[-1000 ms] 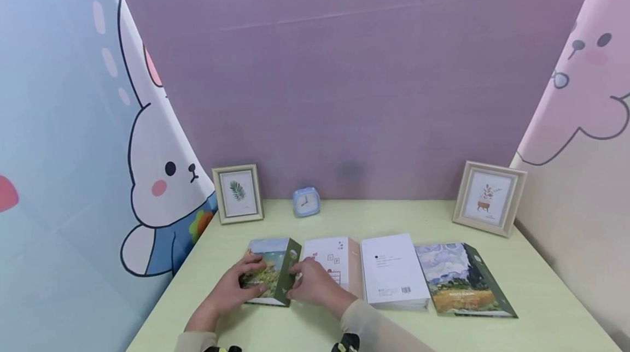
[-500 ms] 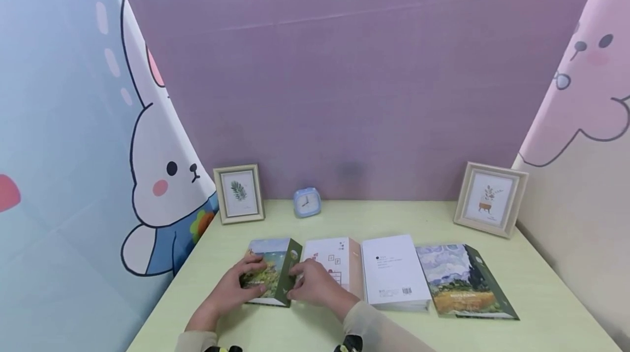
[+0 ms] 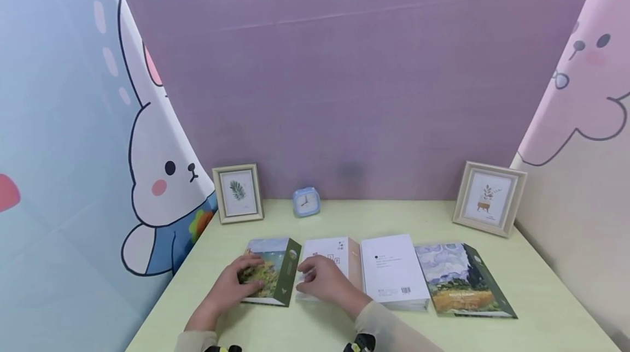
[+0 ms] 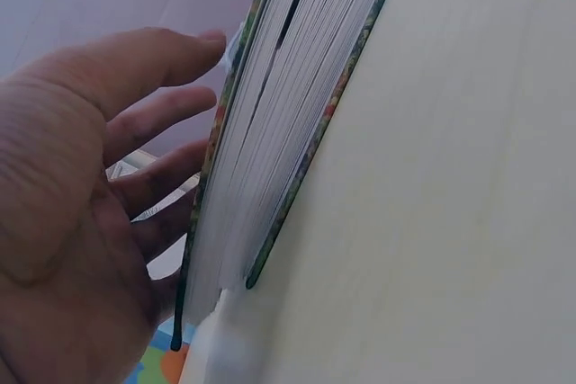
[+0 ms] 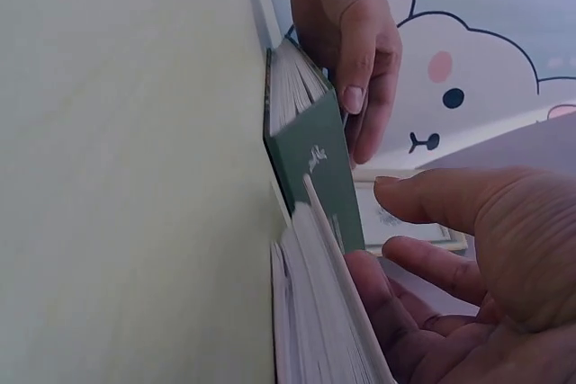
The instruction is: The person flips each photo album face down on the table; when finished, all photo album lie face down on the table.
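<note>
Four books point(image 3: 392, 270) in a row, two hands point(image 3: 275, 282) on the leftmost two

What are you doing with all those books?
A person has four books lying in a row on the green table. The left hand rests flat on the painted-cover book at the left end. The right hand lies on the white book next to it. The other two books lie untouched.

Four flat books run edge to edge across the pale green desk point(image 3: 344, 221), from the green-spined landscape book point(image 3: 270, 278) to the dark-green painted-cover book point(image 3: 462, 281). Behind them, bare desk reaches the small blue clock point(image 3: 306, 201) and two framed prints.
</note>
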`<state>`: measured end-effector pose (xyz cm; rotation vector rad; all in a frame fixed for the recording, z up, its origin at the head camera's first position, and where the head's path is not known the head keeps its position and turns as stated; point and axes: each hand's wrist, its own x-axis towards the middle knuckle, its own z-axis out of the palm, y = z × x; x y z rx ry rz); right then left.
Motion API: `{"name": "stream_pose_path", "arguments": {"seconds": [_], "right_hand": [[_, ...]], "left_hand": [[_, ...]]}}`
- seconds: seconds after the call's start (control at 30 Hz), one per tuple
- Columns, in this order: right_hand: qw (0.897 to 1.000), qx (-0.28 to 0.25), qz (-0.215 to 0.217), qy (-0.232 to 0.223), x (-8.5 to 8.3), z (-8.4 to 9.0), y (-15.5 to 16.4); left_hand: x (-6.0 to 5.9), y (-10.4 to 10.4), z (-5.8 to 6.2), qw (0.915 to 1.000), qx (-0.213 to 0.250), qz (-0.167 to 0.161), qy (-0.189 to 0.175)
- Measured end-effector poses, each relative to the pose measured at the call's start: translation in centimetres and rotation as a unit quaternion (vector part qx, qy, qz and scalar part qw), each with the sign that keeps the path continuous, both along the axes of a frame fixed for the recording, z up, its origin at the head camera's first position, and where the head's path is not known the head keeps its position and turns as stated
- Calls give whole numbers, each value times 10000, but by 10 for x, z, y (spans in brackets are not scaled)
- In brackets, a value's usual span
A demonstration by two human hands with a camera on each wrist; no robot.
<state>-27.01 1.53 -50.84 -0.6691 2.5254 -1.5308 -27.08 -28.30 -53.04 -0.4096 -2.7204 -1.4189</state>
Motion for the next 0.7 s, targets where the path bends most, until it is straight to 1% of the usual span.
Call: {"name": "stream_pose_path", "arguments": {"seconds": [0.2,0.43,0.57,0.7], "right_hand": [[9995,200,-235,51,-3,4,22],[9987,290,-386,-169,-6,8,54],[9986,365,-391,-35,-6,11,75],[9992,215,-288,150,-5,14,98]], "left_hand": [[-2,5,5,9997,-134,141,170],[-3,14,14,9978,-414,331,387],[-6,18,18,9966,-486,380,554],[-10,17,21,9953,-494,404,730]]}}
